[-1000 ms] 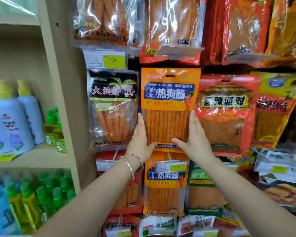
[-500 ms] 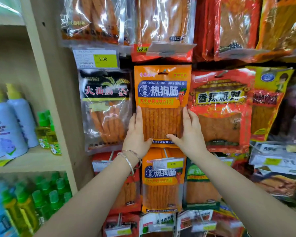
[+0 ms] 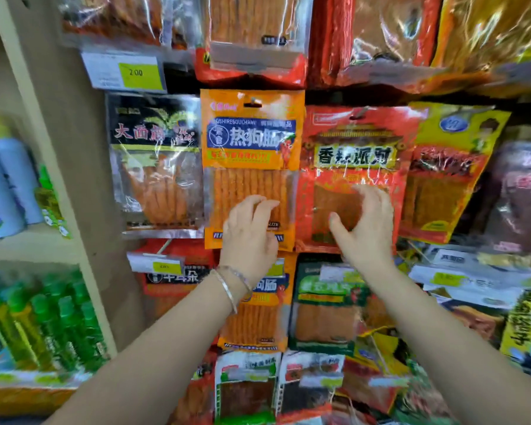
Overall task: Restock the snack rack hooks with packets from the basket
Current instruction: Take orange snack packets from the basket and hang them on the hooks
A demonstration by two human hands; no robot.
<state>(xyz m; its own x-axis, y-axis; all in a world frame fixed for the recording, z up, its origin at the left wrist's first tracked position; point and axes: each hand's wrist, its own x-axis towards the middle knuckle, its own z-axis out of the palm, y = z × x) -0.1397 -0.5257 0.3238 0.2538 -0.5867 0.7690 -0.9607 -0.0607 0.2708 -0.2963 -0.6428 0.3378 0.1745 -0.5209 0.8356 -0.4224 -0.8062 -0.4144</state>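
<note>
- The orange packet (image 3: 252, 142) hangs at the centre of the frame from a hook (image 3: 252, 102) through the slot in its top edge, its clear window of orange sticks facing out.
- The left hand (image 3: 249, 231) is in front of the packet's lower part. Its grip is loose, with the fingers half curled and nothing held. I cannot tell whether the fingertips touch the film.
- The right hand (image 3: 365, 228) is right of centre, in front of the red packet (image 3: 359, 139) just beside the orange one. Its thumb is spread and its fingers are bent, and the grip has hold of nothing.
- Two thin bangles (image 3: 230, 286) circle the left wrist.
- A black-headed packet (image 3: 155, 167) hangs left of the orange one, under a yellow price tag (image 3: 140, 73).
- Green-capped bottles (image 3: 43, 326) stand on a shelf at the lower left.
</note>
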